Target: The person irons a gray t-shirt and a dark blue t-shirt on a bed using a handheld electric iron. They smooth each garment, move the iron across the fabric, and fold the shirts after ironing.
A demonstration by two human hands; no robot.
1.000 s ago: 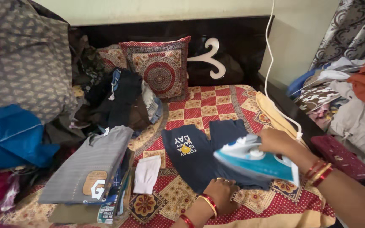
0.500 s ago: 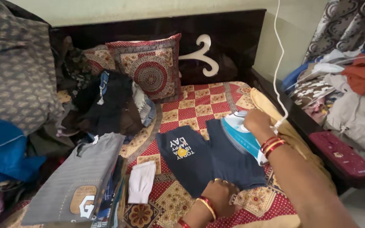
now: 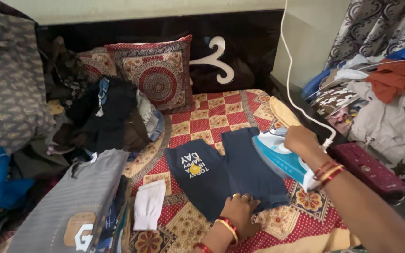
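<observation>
Left hand point(image 3: 240, 213) lies flat near the front edge of the bed point(image 3: 221, 105), fingers point(image 3: 244, 199) released and spread, pressing the lower hem of the dark blue shorts point(image 3: 228, 171). Shorts lie flat mid-bed on the red patterned bedspread point(image 3: 202, 126). Right hand point(image 3: 301, 140), fingers clenched around the handle of the blue iron point(image 3: 280, 157), holds it at the shorts' right edge. White folded cloth point(image 3: 148, 204) and grey striped shirt point(image 3: 80, 201) toward the left edge. Patterned pillow point(image 3: 158, 79) at the headboard.
</observation>
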